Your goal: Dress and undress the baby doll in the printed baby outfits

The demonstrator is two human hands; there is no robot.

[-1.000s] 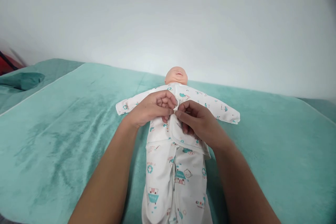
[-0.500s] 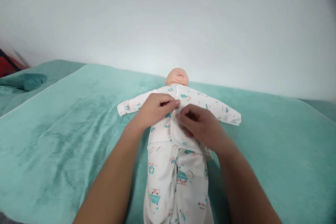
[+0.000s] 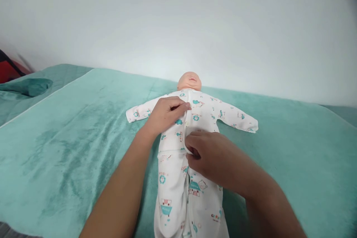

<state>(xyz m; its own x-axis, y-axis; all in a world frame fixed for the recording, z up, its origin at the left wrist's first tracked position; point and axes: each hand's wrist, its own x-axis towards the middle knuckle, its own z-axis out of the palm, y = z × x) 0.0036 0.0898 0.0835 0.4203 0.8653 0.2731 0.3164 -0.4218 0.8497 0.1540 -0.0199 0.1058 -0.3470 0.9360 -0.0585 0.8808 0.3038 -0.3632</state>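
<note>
A baby doll [image 3: 189, 80] lies on its back, its head at the far end, wearing a white printed baby top [image 3: 205, 109] and matching pants [image 3: 170, 197]. Both sleeves stretch out sideways. My left hand [image 3: 169, 113] rests on the chest, closed, thumb and fingers pinching the top's front edge near the upper opening. Lower down, my right hand [image 3: 206, 152] grips the bottom corner of the front flap near the hem, fingers curled around the cloth. A small snap or button [image 3: 187, 123] shows on the front edge between my hands. The fingertips of the right hand are partly hidden.
A teal plush blanket [image 3: 83, 130] covers the bed beneath the doll, slightly rumpled at left. Behind the head stands a white wall [image 3: 178, 26]. A red and black item [image 3: 8, 68] sits at the far left edge, by a folded teal cloth [image 3: 28, 85].
My right hand has moved down from the middle of the top's front to its bottom corner. The front flap now lies flatter over the belly. My left hand has stayed at the chest.
</note>
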